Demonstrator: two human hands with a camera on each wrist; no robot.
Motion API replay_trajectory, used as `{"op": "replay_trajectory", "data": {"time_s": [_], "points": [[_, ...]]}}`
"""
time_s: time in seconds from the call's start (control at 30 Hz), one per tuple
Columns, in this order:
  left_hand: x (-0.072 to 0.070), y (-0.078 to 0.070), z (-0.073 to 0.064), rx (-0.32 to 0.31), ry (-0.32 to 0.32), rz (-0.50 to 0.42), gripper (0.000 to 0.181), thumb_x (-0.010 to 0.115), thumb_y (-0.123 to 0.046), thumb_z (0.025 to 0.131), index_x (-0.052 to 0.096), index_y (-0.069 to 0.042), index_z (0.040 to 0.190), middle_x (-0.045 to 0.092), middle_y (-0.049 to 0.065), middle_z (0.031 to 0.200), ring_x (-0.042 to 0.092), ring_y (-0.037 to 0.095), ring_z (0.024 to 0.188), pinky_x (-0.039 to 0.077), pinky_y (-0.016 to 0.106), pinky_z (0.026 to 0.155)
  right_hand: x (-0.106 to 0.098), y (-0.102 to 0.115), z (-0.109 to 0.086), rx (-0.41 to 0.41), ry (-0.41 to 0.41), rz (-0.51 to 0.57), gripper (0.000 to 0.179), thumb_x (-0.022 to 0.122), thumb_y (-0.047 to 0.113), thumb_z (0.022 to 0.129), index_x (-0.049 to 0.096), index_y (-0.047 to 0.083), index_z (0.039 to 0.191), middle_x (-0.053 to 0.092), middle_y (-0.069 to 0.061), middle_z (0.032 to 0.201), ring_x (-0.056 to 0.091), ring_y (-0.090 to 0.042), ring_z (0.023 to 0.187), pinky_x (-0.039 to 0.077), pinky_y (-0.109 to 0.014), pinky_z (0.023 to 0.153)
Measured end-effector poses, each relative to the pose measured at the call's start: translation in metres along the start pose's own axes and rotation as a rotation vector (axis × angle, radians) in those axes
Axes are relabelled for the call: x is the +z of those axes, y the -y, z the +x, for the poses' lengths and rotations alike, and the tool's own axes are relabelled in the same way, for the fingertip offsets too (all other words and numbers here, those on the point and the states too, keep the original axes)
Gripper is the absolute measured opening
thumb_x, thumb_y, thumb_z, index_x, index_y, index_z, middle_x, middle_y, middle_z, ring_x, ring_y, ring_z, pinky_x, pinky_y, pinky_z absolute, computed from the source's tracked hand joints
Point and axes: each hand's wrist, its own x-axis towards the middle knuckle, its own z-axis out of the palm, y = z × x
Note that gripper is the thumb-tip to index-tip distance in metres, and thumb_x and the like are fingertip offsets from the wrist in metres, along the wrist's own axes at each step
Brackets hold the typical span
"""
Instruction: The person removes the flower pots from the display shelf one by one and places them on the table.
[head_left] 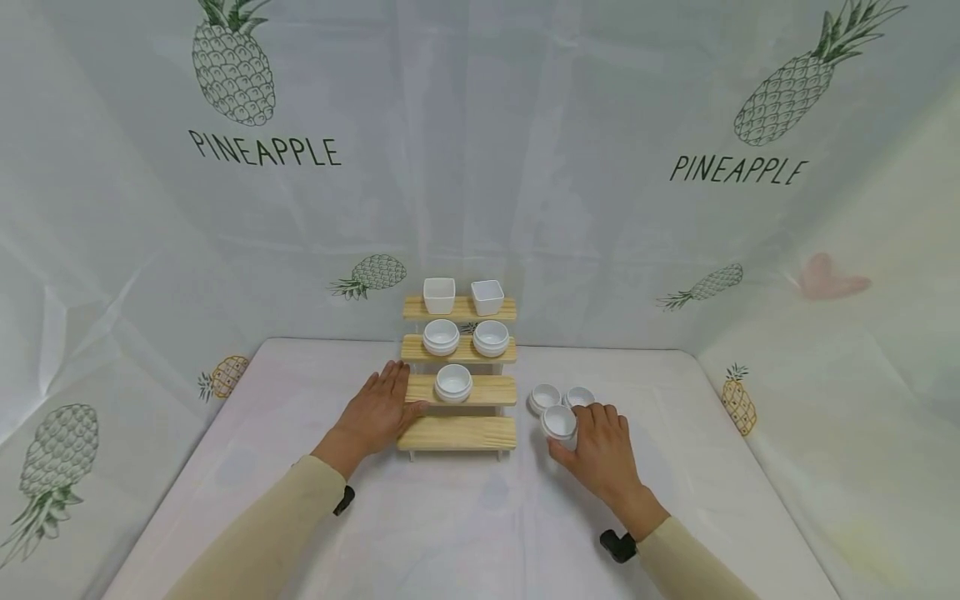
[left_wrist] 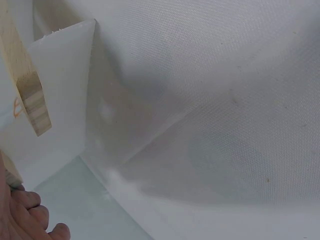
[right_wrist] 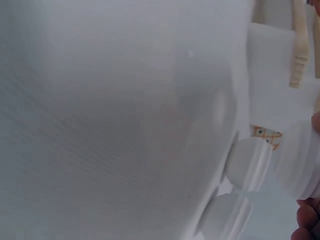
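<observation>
A four-tier stand with wooden shelves (head_left: 456, 434) stands in the middle. My left hand (head_left: 375, 412) rests at its left side, fingers extended and thumb over a lower shelf; the left wrist view catches only some fingertips (left_wrist: 39, 214) beside the stand. To the stand's right, my right hand (head_left: 602, 454) pinches a small white round bowl (head_left: 559, 422) between thumb and fingers. The right wrist view shows this held bowl (right_wrist: 295, 162) above two similar white bowls (right_wrist: 248, 162) on the table. In the head view those two bowls (head_left: 545, 397) sit just behind it.
Two square white cups (head_left: 439, 295) occupy the top shelf. Below them are two round white bowls (head_left: 441, 336), and a single round bowl (head_left: 453, 382) is on the third shelf. A pale cloth covers the table (head_left: 330, 542); a pineapple-print curtain (head_left: 525, 167) hangs behind.
</observation>
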Motion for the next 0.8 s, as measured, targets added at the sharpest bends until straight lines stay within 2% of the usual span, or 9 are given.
{"op": "replay_trajectory", "data": {"time_s": [0.37, 0.67, 0.8], "points": [[-0.002, -0.003, -0.001, -0.009, -0.006, -0.033, 0.088, 0.038, -0.057, 0.112, 0.021, 0.012, 0.163, 0.026, 0.030, 0.170, 0.022, 0.043, 0.161, 0.025, 0.058, 0.130, 0.012, 0.003, -0.011, 0.027, 0.078, -0.006, 0.063, 0.088, 0.044, 0.075, 0.066, -0.006, 0.107, 0.064, -0.017, 0.093, 0.054, -0.035, 0.085, 0.045, -0.044, 0.070], [-0.002, -0.002, -0.001, -0.008, -0.001, -0.032, 0.088, 0.036, -0.059, 0.112, 0.021, 0.011, 0.163, 0.025, 0.029, 0.170, 0.022, 0.043, 0.161, 0.025, 0.058, 0.130, 0.016, 0.007, -0.011, 0.010, 0.089, -0.014, 0.060, 0.087, 0.044, 0.077, 0.066, -0.004, 0.106, 0.064, -0.017, 0.095, 0.055, -0.036, 0.086, 0.046, -0.045, 0.071], [-0.001, -0.002, -0.001, -0.009, 0.001, -0.037, 0.089, 0.035, -0.060, 0.112, 0.021, 0.011, 0.163, 0.025, 0.029, 0.170, 0.022, 0.043, 0.161, 0.025, 0.058, 0.130, 0.017, 0.008, -0.012, 0.017, 0.123, -0.022, 0.060, 0.089, 0.042, 0.078, 0.067, -0.004, 0.108, 0.063, -0.017, 0.096, 0.055, -0.036, 0.088, 0.047, -0.045, 0.073]]}}
